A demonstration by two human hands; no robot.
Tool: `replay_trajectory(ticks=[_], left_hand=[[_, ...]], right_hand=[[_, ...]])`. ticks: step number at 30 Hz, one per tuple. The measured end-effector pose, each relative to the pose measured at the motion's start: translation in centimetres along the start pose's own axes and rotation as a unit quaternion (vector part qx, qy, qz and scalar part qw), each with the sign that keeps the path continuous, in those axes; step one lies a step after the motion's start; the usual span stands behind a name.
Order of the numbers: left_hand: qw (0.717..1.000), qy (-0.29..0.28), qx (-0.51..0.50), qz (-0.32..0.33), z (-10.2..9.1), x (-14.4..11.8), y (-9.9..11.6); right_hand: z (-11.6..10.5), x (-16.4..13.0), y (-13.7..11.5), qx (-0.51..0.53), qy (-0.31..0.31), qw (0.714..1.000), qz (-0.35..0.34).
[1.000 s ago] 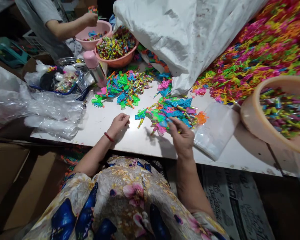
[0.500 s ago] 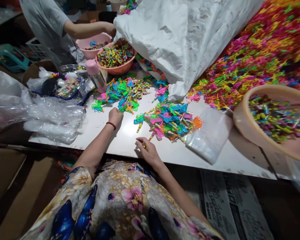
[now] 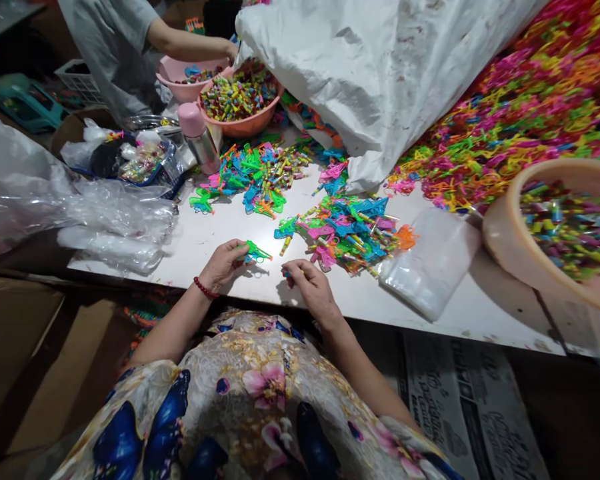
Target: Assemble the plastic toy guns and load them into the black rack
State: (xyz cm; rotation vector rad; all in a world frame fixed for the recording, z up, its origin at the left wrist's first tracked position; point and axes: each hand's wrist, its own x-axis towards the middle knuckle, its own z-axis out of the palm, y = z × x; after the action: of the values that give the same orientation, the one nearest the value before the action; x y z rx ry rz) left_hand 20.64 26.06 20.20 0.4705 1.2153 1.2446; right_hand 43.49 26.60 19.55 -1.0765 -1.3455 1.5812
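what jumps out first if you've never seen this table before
A huge heap of bright plastic pieces fills the far right, beside a big white sack. Nearer, the left hand holds a green toy gun over the white table, the right hand close by.

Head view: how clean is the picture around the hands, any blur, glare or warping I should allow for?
Head view: the left hand, holding a green toy piece, and the right hand are sharp; both cast soft shadows on the white table, which shows mild glare; the colourful heap at upper right is smeared; edges bow outward, so the beige basin looks stretched.
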Motion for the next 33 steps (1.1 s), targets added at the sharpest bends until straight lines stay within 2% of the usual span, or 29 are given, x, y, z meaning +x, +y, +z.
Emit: replay_trajectory(ticks=[6,9,13,17,20,25,29,33], left_hand=[[0.999,-0.049,-0.021,0.002,1.2,-1.8,0.2],[0.996,-0.074,-0.041,-0.016,1.7,-2.5,0.0],[0.993,-0.087,-0.053,-0.058,2.4,-3.0,-0.8],[0.993,-0.063,-0.064,-0.080,2.8,-3.0,-1.7],[0.994,-0.050,-0.066,-0.067,3.0,-3.1,-2.1],[0.998,-0.029,-0.052,0.005,3.3,-3.4,-2.5],[0.996,-0.090,-0.028,-0.003,3.4,-3.6,-2.5],[0.995,-0.098,-0.001,-0.022,3.5,-3.7,-2.4]], right_hand=[[0.0,-0.6,-0.5,0.122,0.002,0.992,0.043],[0.3,-0.8,-0.5,0.142,0.003,0.989,0.051],[0.6,-1.1,-0.2,0.132,-0.018,0.989,0.059],[0.7,-1.1,0.2,0.098,-0.010,0.994,0.040],[1.0,-1.2,0.3,0.087,-0.022,0.995,0.040],[1.0,-1.1,0.4,0.079,-0.017,0.996,0.028],[0.7,-0.9,0.7,0.077,-0.002,0.997,0.028],[0.5,-0.9,1.0,0.090,-0.015,0.996,0.018]])
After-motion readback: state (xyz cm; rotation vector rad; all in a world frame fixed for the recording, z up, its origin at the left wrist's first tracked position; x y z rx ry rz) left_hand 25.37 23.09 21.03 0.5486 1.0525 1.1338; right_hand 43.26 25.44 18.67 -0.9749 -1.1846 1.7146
